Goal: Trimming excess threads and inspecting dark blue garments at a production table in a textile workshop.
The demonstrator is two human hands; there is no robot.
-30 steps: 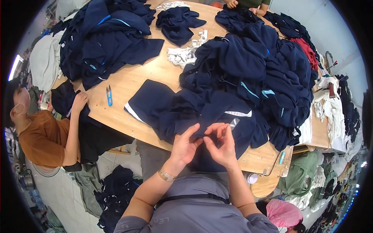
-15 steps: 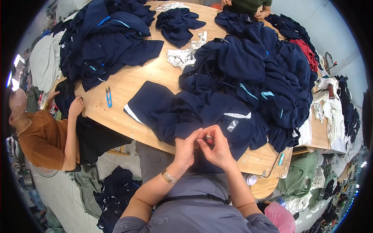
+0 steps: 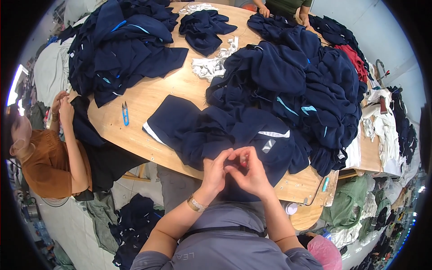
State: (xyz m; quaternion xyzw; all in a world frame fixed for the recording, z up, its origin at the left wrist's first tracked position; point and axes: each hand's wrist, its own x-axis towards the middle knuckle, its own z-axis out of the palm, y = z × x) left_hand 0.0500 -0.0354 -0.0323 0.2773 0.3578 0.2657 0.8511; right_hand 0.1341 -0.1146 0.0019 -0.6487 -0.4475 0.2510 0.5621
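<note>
Both of my hands are close together over a navy garment (image 3: 180, 118) at the table's near edge. My left hand (image 3: 214, 172) is closed, its fingers and thumb pinching a bit of the navy cloth. My right hand (image 3: 250, 173) is curled with its fingertips almost meeting the left ones. A small red and pale thing shows inside its fingers, too hidden to name. Beside the right hand, the garment bears a grey patch (image 3: 268, 146) and a white strip (image 3: 275, 133).
A big heap of navy garments (image 3: 288, 72) rises beyond my hands, another heap (image 3: 121, 49) at far left. Blue thread snips (image 3: 125, 114) lie on the wooden table (image 3: 146, 96), and white strips (image 3: 209, 67) farther back. Co-workers sit at left (image 3: 51, 162) and stand at the far side (image 3: 288, 5).
My right fingers have shifted slightly, while my left hand stays almost in place. At left, the co-worker's hands have risen with dark cloth. The far person's hands have moved too.
</note>
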